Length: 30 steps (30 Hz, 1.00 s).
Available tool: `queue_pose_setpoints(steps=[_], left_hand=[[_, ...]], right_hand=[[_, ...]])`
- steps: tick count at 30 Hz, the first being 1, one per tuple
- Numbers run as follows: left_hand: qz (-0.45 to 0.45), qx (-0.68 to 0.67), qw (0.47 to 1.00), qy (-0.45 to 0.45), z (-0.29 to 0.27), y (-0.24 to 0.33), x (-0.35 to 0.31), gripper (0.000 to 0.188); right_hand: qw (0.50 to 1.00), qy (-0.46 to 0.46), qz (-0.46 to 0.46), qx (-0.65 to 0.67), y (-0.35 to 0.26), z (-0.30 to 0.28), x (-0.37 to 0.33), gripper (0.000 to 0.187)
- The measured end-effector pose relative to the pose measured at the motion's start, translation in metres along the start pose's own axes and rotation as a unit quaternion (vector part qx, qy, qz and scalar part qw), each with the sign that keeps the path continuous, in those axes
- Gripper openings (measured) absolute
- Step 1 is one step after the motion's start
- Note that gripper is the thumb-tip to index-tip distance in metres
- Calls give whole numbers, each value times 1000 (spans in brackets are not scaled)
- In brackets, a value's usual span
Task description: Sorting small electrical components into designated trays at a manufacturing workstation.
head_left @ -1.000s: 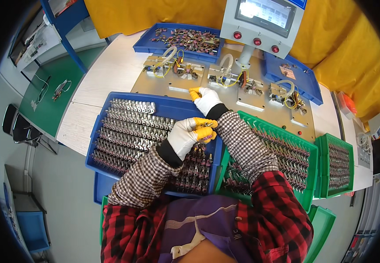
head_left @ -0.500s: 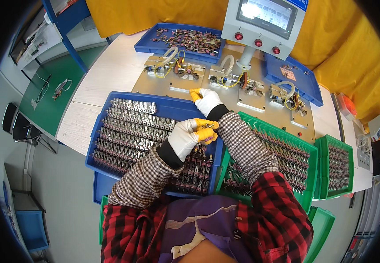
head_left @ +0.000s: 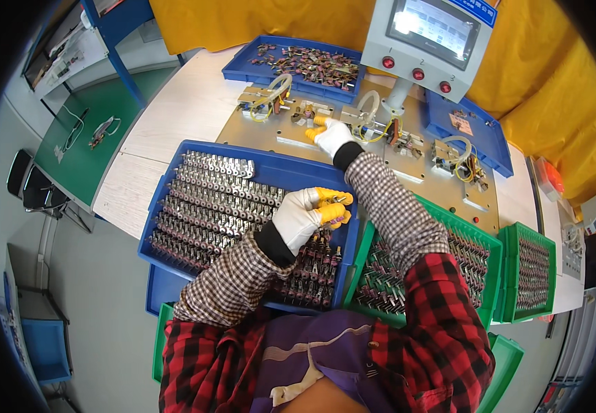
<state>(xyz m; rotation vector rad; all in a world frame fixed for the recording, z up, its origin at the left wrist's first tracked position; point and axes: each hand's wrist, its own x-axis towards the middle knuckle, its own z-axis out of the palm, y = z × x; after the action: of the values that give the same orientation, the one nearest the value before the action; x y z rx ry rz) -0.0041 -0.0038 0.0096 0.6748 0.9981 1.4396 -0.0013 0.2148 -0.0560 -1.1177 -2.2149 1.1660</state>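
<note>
My left hand (head_left: 306,217), in a white glove with yellow fingertips, is closed around a few small metal-and-pink components (head_left: 338,200). It hovers over the right side of a blue tray (head_left: 291,162) filled with rows of such parts. Farther forward, my right hand (head_left: 333,138), gloved the same way, reaches over the metal base plate (head_left: 256,134). Its thumb and finger are apart, with nothing visible between them. Just beyond its fingertips sits a small fixture (head_left: 307,112) with a part in it.
Green trays (head_left: 418,319) of upright parts stand to the right, another stack (head_left: 514,313) beyond. A blue tray (head_left: 232,67) of loose parts lies at the back. A screen box (head_left: 415,58) with red buttons rises behind clamps with hoses (head_left: 368,103). Another blue tray (head_left: 501,148) lies back right.
My right hand has moved forward toward the fixture, its fingers spreading apart. My left hand keeps its hold on the components over the tray. The whole view has shifted slightly.
</note>
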Motion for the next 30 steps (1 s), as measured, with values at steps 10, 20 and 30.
queue_pose_setpoints(steps=[10,20,30], left_hand=[[16,-39,999,13,-6,2,5,24],[44,-52,997,39,-5,1,0,21],[25,-16,1000,12,-15,-9,14,21]], right_hand=[[984,70,7,-161,-25,17,61,24],[974,126,-148,-115,-12,-21,-14,15],[981,155,3,118,55,-162,-232,20]])
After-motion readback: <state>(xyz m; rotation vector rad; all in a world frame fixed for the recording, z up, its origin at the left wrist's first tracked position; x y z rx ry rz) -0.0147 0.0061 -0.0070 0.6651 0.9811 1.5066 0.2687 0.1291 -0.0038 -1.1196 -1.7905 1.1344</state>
